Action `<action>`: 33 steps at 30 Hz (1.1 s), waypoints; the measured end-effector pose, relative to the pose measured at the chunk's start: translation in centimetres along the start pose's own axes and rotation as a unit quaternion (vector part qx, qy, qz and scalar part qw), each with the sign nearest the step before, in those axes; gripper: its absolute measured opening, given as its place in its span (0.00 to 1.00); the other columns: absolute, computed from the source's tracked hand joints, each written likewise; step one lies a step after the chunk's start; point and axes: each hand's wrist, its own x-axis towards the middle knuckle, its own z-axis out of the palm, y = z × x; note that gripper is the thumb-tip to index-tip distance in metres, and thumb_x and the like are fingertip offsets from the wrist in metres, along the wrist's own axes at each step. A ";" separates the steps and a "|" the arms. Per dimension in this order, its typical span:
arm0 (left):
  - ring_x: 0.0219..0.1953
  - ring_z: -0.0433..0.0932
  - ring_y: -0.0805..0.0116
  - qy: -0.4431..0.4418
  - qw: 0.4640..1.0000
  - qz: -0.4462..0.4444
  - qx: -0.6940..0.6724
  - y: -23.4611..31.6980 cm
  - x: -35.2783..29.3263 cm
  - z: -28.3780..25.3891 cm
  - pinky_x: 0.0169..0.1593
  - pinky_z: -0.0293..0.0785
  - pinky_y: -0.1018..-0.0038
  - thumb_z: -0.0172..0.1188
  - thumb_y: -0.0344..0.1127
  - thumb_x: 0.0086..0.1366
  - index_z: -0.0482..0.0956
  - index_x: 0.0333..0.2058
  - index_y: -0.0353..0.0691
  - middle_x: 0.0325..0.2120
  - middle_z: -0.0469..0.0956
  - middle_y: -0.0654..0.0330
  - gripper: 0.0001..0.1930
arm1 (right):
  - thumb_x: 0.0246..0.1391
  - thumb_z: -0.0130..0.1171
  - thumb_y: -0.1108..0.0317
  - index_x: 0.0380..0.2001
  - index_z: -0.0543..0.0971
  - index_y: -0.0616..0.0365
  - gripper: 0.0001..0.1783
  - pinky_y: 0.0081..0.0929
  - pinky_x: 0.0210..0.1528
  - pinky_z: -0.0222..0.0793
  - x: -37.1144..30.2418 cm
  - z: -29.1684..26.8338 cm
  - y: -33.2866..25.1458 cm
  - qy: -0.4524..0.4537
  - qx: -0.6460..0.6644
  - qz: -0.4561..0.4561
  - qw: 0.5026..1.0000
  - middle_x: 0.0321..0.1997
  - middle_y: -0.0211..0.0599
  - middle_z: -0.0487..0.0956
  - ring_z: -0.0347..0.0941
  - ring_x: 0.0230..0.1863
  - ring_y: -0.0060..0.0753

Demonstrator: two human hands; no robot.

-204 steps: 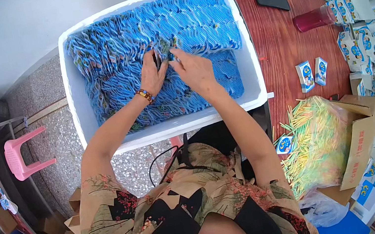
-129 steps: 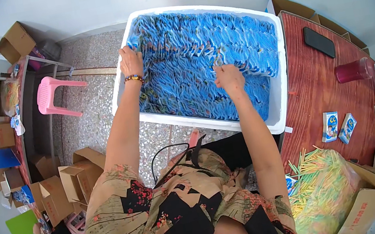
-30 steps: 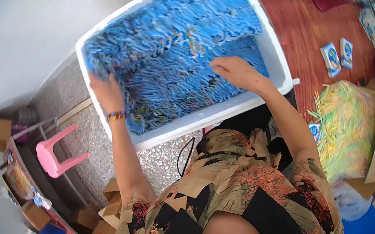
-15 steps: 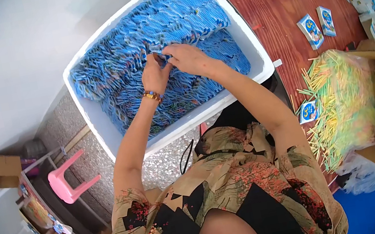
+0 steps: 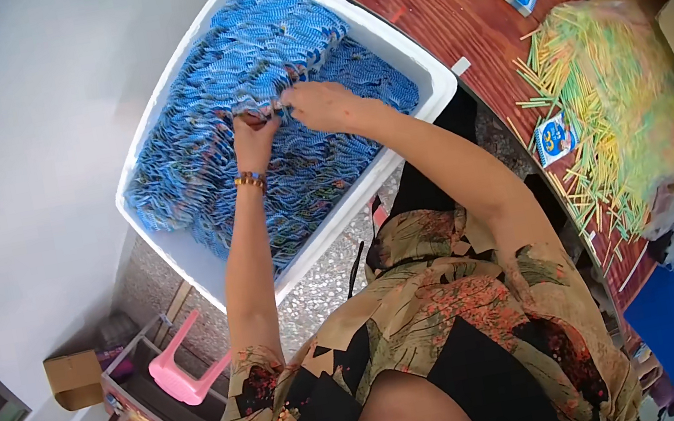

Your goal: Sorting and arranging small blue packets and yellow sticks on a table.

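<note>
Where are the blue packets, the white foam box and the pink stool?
Blue packets (image 5: 259, 48), head view: on the upper rows.
White foam box (image 5: 440, 87), head view: on the rim's right corner.
Pink stool (image 5: 174, 380), head view: on the seat.

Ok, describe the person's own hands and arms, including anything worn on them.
Both the left hand and the right hand are bare, without gloves. The left wrist wears a bracelet of brown and amber beads; none shows on the right wrist. The forearms are uncovered below short, loose sleeves, tan with black patches and a red floral print.
</note>
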 end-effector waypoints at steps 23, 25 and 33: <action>0.33 0.71 0.67 0.191 0.950 0.228 0.092 12.9 -10.3 1.4 0.40 0.70 0.71 0.64 0.32 0.60 0.71 0.38 0.34 0.30 0.73 0.59 0.13 | 0.57 0.56 0.68 0.40 0.78 0.56 0.09 0.30 0.32 0.72 -31.7 -14.6 3.0 0.402 -0.028 0.137 0.905 0.35 0.38 0.79 0.77 0.29 0.35; 0.36 0.73 0.68 0.120 0.945 0.301 0.030 17.5 -12.5 6.0 0.43 0.71 0.73 0.61 0.29 0.62 0.73 0.39 0.34 0.34 0.75 0.59 0.09 | 0.57 0.57 0.68 0.40 0.78 0.57 0.09 0.26 0.31 0.71 -36.0 -15.9 4.3 0.429 0.004 0.233 0.873 0.33 0.38 0.79 0.76 0.27 0.31; 0.43 0.69 0.54 -0.087 0.886 0.414 0.190 27.6 -19.9 28.1 0.44 0.60 0.57 0.67 0.48 0.53 0.76 0.35 0.42 0.38 0.73 0.56 0.18 | 0.56 0.57 0.66 0.39 0.79 0.57 0.09 0.30 0.31 0.69 -41.6 -15.4 7.5 0.468 -0.044 0.258 0.844 0.32 0.40 0.79 0.75 0.28 0.38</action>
